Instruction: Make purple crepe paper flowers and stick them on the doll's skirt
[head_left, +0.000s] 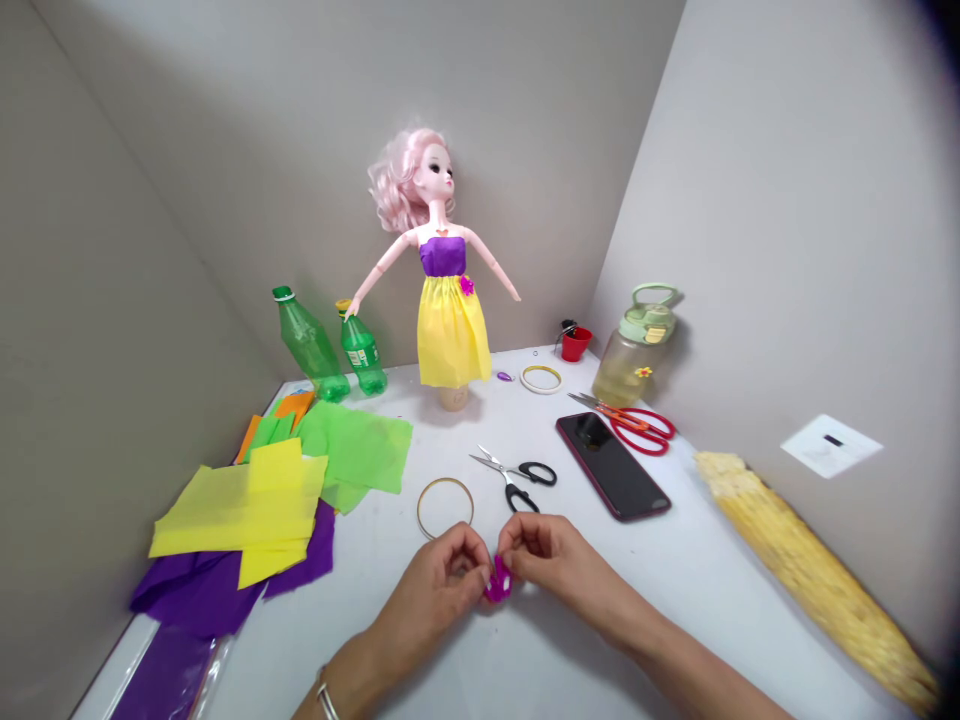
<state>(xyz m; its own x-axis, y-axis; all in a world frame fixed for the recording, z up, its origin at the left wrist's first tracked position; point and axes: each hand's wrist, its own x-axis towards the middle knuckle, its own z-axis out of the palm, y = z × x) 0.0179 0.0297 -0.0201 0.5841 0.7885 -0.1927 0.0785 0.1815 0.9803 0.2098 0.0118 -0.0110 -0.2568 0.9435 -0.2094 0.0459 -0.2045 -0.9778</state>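
Observation:
A small magenta piece (496,582), perhaps a ribbon or a hair clip, sits between my two hands just above the table. My left hand (442,575) pinches its left side between thumb and fingertips. On the other side, my right hand (551,555) is closed on its right edge. Fingers hide part of the piece, so its exact kind is unclear. A thin gold bangle (445,481) lies flat beyond my left hand. Black-handled scissors (517,472), blades apart, rest just past my right hand.
A doll (454,330) in a purple and yellow dress stands at the back. Cloth pieces (240,505) and green bottles (311,345) are on the left. On the right are a phone (613,467), red scissors (637,428), a water bottle (634,350), tape (541,387) and a red cup (576,345).

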